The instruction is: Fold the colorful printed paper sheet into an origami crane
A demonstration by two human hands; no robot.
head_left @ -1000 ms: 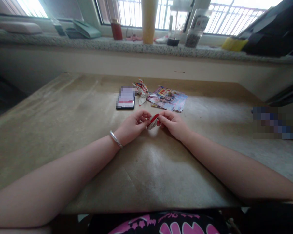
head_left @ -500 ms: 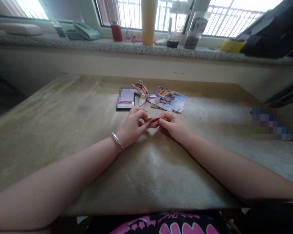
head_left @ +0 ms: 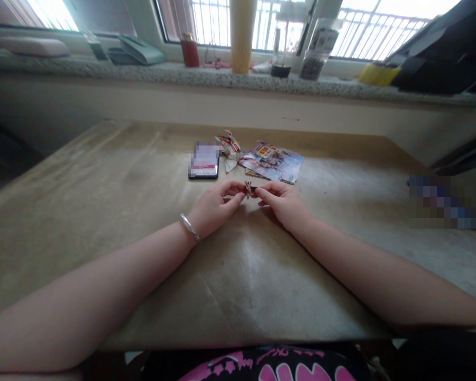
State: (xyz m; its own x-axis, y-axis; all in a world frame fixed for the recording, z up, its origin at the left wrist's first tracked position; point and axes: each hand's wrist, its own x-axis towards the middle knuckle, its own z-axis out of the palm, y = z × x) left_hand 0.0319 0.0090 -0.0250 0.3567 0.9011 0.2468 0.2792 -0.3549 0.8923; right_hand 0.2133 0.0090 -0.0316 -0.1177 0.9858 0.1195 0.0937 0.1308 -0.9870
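Between my two hands is a small piece of folded paper [head_left: 248, 189], red and white with a dark edge. My left hand [head_left: 221, 201], with a silver bangle on its wrist, pinches it from the left. From the right, my right hand [head_left: 280, 200] pinches its other end between thumb and fingertips. The paper is held a little above the table, and my fingers cover much of it. Just beyond lie a folded paper figure [head_left: 230, 150] in printed colours and a small stack of printed paper sheets [head_left: 275, 161].
A phone [head_left: 204, 160] with a lit screen lies beyond my left hand. Bottles, including a red one [head_left: 189, 50], and a yellow cylinder [head_left: 241, 37] stand on the stone windowsill [head_left: 206, 76]. A blurred object [head_left: 446, 201] is at the table's right [head_left: 341, 238].
The folded paper has turned so that it shows a narrower side. My fingers have shifted their hold slightly, and the piece sits a little higher. The phone and sheets have not moved.
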